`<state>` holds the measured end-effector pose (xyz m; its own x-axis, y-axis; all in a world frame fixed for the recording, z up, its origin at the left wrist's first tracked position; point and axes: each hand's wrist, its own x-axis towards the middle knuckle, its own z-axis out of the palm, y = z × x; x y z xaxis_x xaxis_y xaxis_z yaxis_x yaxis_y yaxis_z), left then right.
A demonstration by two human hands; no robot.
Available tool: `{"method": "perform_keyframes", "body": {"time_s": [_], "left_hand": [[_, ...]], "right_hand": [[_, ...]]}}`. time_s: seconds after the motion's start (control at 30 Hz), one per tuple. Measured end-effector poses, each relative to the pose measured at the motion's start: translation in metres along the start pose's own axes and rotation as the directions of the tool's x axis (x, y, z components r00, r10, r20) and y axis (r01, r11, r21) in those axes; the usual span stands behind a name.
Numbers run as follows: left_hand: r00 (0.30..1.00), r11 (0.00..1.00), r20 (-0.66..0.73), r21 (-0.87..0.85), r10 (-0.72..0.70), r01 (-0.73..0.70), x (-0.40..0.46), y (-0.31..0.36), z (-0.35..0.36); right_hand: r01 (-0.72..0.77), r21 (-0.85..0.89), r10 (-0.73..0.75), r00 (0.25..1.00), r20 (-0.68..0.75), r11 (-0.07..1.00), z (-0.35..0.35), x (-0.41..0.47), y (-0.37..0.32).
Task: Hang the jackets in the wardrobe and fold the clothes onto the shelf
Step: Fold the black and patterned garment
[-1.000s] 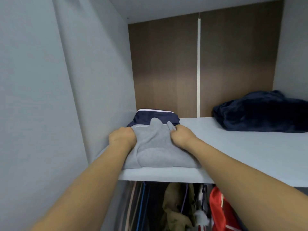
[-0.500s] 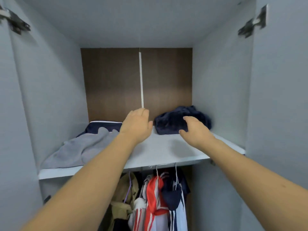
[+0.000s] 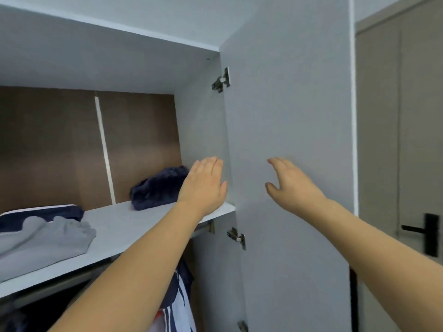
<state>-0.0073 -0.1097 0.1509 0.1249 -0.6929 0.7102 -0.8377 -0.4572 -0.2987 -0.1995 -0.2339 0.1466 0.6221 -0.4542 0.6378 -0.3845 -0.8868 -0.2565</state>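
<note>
Both hands are raised in front of the open wardrobe, fingers straight and holding nothing. The left hand [image 3: 203, 185] hovers above the right end of the shelf [image 3: 134, 226]; the right hand [image 3: 291, 185] is spread before the inner face of the open wardrobe door [image 3: 294, 116], and contact with it cannot be made out. On the shelf a folded grey garment [image 3: 45, 240] lies at the left, cut off by the frame edge, resting partly on a folded navy garment [image 3: 43, 213] behind it. A crumpled dark blue garment [image 3: 158, 188] sits near the back, its right side hidden by the left hand. Below the shelf, the hanging jackets [image 3: 178, 305] are mostly hidden by the left forearm, with only striped fabric showing.
</note>
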Motion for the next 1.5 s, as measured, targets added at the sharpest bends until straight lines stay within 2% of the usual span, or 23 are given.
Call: {"method": "perform_keyframes", "body": {"time_s": [0.13,0.27,0.43,0.67,0.8,1.0,1.13,1.27,1.4,1.47,1.5], "left_hand": [[0.987,0.975,-0.151,-0.204,0.061,-0.092,0.004,0.071,-0.015],[0.973,0.915,-0.216,-0.373,0.075,-0.154,0.009,0.157,-0.049],[0.927,0.865,-0.313,-0.385,0.205,-0.321,0.032,0.269,-0.099],[0.885,0.791,-0.309,-0.409,0.349,-0.455,0.052,0.467,-0.143],[0.844,0.714,-0.312,-0.451,0.437,-0.536,0.054,0.588,-0.153],[0.75,0.558,-0.333,-0.513,0.572,-0.653,0.06,0.756,-0.159],[0.662,0.445,-0.357,-0.525,0.659,-0.725,0.068,0.865,-0.15],[0.613,0.336,-0.387,-0.579,0.689,-0.743,0.086,0.977,-0.133],[0.577,0.233,-0.346,-0.673,0.74,-0.702,0.092,1.105,-0.126],[0.519,0.132,-0.362,-0.71,0.774,-0.691,0.073,1.172,-0.137],[0.465,0.067,-0.38,-0.713,0.799,-0.698,0.06,1.202,-0.144]], "right_hand": [[-0.032,-0.17,0.015,0.995,-0.1,0.985,-0.055,-0.062,0.025],[-0.147,-0.253,0.107,0.98,-0.166,0.956,-0.114,-0.123,0.061],[-0.37,-0.247,0.325,0.923,-0.206,0.895,-0.196,-0.195,0.118],[-0.566,-0.354,0.471,0.821,-0.323,0.745,-0.316,-0.318,0.224],[-0.663,-0.385,0.565,0.748,-0.348,0.642,-0.37,-0.389,0.289],[-0.788,-0.353,0.685,0.614,-0.391,0.505,-0.416,-0.476,0.387],[-0.854,-0.318,0.752,0.515,-0.411,0.411,-0.431,-0.523,0.461],[-0.908,-0.29,0.797,0.409,-0.444,0.304,-0.449,-0.566,0.541],[-0.955,-0.236,0.826,0.278,-0.49,0.181,-0.474,-0.618,0.611],[-0.976,-0.198,0.843,0.182,-0.507,0.091,-0.484,-0.659,0.636],[-0.984,-0.172,0.855,0.124,-0.504,0.041,-0.487,-0.683,0.645]]}}
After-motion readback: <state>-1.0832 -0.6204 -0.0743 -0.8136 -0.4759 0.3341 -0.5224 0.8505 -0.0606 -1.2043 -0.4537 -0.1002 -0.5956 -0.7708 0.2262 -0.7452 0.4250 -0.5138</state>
